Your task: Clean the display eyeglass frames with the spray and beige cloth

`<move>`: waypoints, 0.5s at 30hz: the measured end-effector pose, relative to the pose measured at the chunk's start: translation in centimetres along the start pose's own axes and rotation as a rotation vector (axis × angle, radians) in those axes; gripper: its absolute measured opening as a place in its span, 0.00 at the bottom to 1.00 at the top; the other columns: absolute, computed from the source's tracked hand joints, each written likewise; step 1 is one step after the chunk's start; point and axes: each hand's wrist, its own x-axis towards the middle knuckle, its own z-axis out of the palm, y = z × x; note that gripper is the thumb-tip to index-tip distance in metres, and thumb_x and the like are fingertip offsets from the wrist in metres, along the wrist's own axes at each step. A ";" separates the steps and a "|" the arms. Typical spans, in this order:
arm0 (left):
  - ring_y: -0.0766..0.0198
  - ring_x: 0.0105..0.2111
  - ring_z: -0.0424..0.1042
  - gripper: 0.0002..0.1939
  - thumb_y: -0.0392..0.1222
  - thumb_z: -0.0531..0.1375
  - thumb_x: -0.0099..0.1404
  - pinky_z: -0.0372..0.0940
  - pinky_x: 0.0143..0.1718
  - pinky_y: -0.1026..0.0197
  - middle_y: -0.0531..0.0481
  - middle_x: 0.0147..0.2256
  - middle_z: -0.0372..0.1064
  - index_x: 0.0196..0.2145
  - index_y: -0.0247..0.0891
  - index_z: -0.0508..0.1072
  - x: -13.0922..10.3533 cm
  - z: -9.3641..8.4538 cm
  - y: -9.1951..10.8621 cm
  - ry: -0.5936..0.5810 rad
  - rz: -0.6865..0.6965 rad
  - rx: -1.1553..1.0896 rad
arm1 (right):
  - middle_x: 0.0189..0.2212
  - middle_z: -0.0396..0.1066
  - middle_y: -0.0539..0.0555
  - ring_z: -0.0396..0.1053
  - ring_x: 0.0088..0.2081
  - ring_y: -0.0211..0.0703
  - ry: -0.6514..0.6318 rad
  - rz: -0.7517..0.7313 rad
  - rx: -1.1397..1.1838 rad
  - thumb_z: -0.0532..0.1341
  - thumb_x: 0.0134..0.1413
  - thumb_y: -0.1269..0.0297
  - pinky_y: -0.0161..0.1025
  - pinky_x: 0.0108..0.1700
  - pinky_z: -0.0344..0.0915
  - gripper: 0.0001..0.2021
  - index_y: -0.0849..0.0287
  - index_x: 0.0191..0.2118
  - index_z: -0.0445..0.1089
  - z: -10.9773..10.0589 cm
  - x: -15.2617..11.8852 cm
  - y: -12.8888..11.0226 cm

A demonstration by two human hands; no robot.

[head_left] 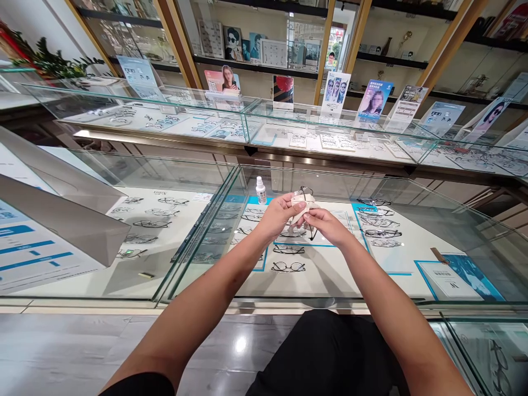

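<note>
Above the glass display case, my left hand (281, 212) is closed on a pale cloth (304, 204). From the right, my right hand (324, 223) pinches the same cloth. A pair of dark-framed glasses (306, 191) is partly wrapped in the cloth between both hands; one rim shows above it and a temple hangs below. The fingers and cloth hide the rest of the glasses. A small white spray bottle (260, 191) stands upright on the glass, just left of and behind my left hand.
Rows of glasses (289, 267) lie inside the case (264, 305). Large folded cards (53, 242) stand at the left. Behind is another glass case (181, 142) with upright advertising cards (336, 94). A brown strip (438, 255) and printed cards are at the right.
</note>
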 end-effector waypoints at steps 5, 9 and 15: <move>0.67 0.17 0.67 0.18 0.55 0.67 0.66 0.58 0.20 0.64 0.52 0.20 0.72 0.35 0.37 0.71 0.1 -0.2 0.2 -0.010 0.027 0.062 | 0.37 0.80 0.56 0.72 0.42 0.46 -0.051 -0.035 -0.054 0.61 0.65 0.43 0.43 0.48 0.64 0.21 0.57 0.35 0.78 0.0 -0.1 -0.8; 0.64 0.18 0.71 0.20 0.56 0.69 0.63 0.63 0.22 0.63 0.51 0.22 0.74 0.39 0.36 0.72 0.1 -0.8 0.8 0.050 0.007 0.034 | 0.38 0.79 0.56 0.73 0.44 0.47 -0.064 -0.071 -0.071 0.61 0.66 0.44 0.43 0.50 0.64 0.21 0.57 0.35 0.77 -0.2 -0.3 -1.3; 0.65 0.18 0.71 0.23 0.53 0.72 0.59 0.65 0.22 0.64 0.52 0.23 0.74 0.42 0.36 0.72 0.1 -0.8 1.2 0.048 -0.039 -0.068 | 0.37 0.79 0.55 0.73 0.42 0.46 -0.071 -0.052 -0.090 0.61 0.65 0.43 0.43 0.50 0.65 0.21 0.57 0.35 0.77 -0.3 -0.3 -1.1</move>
